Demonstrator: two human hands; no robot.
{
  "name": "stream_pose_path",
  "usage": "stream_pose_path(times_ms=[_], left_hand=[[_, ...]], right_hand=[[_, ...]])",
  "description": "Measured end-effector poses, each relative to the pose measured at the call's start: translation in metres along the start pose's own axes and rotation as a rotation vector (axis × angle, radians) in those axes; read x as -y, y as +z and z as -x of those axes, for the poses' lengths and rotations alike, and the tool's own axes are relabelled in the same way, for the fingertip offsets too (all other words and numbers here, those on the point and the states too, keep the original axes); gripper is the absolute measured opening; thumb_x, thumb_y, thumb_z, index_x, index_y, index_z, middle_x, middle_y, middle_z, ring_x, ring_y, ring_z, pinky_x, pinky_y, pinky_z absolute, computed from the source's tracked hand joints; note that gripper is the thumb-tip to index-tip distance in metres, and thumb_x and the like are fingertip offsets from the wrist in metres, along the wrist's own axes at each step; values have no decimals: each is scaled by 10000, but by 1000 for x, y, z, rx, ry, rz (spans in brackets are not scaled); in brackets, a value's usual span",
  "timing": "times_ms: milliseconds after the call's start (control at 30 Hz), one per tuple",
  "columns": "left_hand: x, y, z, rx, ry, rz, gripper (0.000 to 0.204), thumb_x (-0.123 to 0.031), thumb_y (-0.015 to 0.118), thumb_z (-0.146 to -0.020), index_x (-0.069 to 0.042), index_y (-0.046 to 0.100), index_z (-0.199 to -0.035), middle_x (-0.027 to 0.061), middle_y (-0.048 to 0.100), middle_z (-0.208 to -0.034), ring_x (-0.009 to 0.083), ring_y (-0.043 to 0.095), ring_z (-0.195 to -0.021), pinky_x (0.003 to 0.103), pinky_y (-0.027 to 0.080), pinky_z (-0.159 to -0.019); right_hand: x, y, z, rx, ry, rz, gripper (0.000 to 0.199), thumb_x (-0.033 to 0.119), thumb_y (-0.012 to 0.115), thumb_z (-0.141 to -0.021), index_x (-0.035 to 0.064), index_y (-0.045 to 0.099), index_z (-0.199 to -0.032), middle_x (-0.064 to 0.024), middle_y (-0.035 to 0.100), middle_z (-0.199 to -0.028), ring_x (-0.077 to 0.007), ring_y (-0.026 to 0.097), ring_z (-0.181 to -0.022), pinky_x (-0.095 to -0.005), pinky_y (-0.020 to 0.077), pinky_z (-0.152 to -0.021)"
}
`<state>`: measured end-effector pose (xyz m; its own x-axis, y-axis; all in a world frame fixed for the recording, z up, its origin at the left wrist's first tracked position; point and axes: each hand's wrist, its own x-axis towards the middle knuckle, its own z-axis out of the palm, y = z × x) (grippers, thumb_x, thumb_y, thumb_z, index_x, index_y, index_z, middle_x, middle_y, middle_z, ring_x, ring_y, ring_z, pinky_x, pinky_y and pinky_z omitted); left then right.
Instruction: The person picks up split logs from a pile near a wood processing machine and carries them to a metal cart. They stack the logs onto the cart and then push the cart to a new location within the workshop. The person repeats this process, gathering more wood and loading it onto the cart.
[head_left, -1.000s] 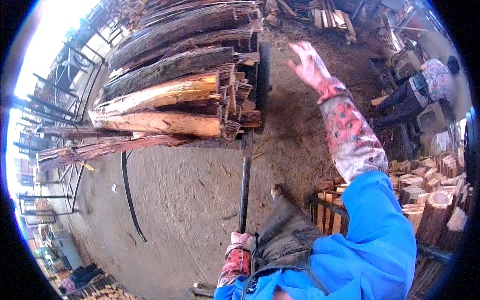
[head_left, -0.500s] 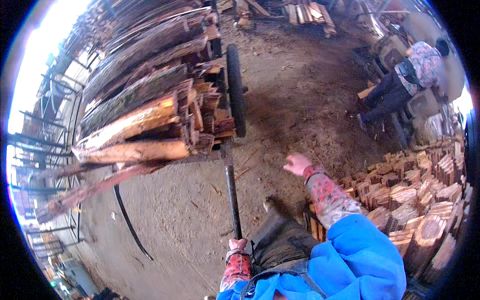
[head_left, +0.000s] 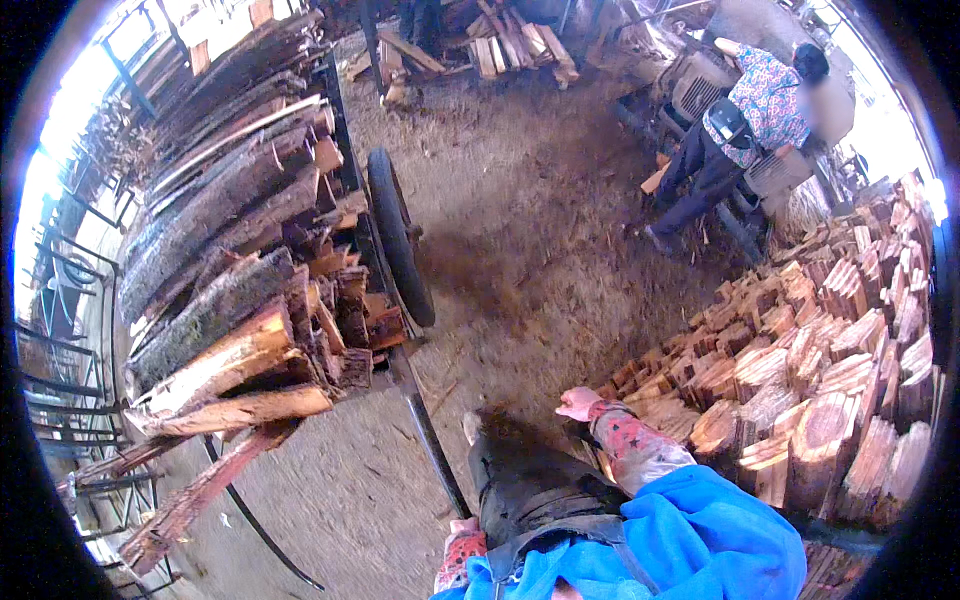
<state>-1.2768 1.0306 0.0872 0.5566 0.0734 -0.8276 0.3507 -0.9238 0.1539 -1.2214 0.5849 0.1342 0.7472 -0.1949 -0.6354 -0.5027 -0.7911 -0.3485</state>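
My left hand (head_left: 461,533), in a red patterned glove, is closed around the end of a black cart handle (head_left: 432,440) at the bottom middle. The handle runs up to a two-wheeled cart (head_left: 398,232) piled with long rough logs (head_left: 225,300). My right hand (head_left: 578,403), in a pink glove, hangs low at my side with its fingers loose and nothing in it. It is just left of a stack of split firewood (head_left: 820,370). My blue sleeve and dark trousers fill the lower middle.
Another person (head_left: 745,115) in a patterned top bends over a machine at the upper right. Loose boards (head_left: 500,50) lie at the top. Metal racks (head_left: 60,400) stand along the left. Bare dirt ground (head_left: 520,230) lies between the cart and the firewood.
My right arm has dropped from reaching high and forward to hanging by my side. The view has turned right, bringing the firewood stack and the other person more into sight.
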Motion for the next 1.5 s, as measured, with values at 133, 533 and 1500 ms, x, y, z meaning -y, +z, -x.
stream_pose_path(times_ms=[133,533,1500], left_hand=[[14,-20,-20,271,-25,-65,370,-431,605,-787,-227,687,-1084,119,675,-1087,326,647,-1020,484,523,-811],[-18,-72,-45,202,6,-45,356,-407,618,-791,-172,683,-1050,127,679,-1025,322,651,-949,472,525,-754],[-441,-265,-195,167,350,-162,354,-351,650,-800,-40,674,-968,146,687,-874,312,663,-775,443,531,-618]], right_hand=[[2,-17,-1,-83,66,-91,536,480,681,-804,11,661,-1062,-167,691,-984,-308,662,-942,-380,516,-819],[-37,-26,-20,-118,206,-497,405,446,716,-780,45,656,-802,-89,643,-725,-184,615,-719,-347,486,-692],[-185,-272,-172,-253,516,-1100,339,312,678,-852,-4,685,-973,-74,665,-700,-158,629,-570,-307,498,-535]])
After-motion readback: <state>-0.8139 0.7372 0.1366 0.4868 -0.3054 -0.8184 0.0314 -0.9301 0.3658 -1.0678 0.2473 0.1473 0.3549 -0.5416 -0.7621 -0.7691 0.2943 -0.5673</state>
